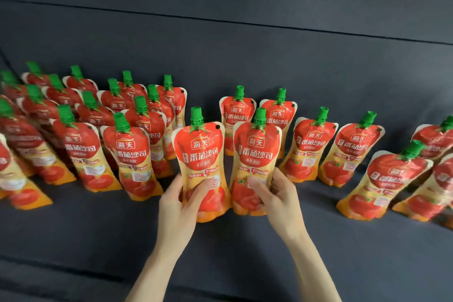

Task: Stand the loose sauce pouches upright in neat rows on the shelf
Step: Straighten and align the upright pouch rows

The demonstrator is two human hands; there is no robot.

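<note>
Red and yellow tomato sauce pouches with green caps stand on a dark shelf (220,252). My left hand (179,206) grips the lower part of one upright pouch (199,152) at the front centre. My right hand (274,193) grips the lower part of a second upright pouch (256,152) right beside it. Both pouches sit at the shelf surface; whether their bases touch it is unclear. To the left, several pouches (98,125) stand packed in rows.
Behind the held pair stand two pouches (257,115). Further right are two more (333,144), then a looser group (404,179) leaning at the right edge. The dark back wall (245,56) rises behind. Bare shelf lies in front of the pouches.
</note>
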